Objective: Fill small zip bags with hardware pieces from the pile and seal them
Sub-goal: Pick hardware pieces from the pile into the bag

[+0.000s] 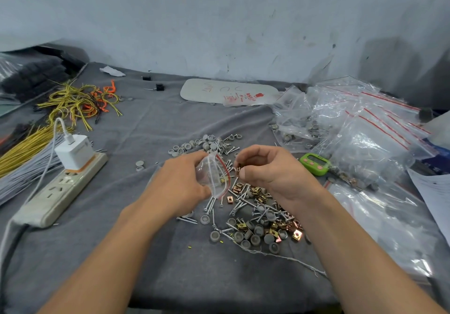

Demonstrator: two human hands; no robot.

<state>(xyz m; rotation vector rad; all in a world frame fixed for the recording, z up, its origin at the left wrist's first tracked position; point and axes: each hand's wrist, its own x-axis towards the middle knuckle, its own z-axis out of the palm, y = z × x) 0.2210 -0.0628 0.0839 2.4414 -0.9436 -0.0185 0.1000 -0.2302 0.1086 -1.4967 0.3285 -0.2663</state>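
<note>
The fingertips of the left hand [180, 179] are lost behind the zip bag [214, 175]. Just right of the bag, the piece [239, 167] pinched by the right hand [265, 170] is too small to name. Far right of it, a paper sheet [435, 196] is cut off.

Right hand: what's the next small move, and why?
Probably move the right hand left and drop its piece into the bag. It pinches the small metal piece just beside the bag's red-striped mouth, which the left hand holds turned toward it. The bag seems to hold little beyond a clip.
</note>
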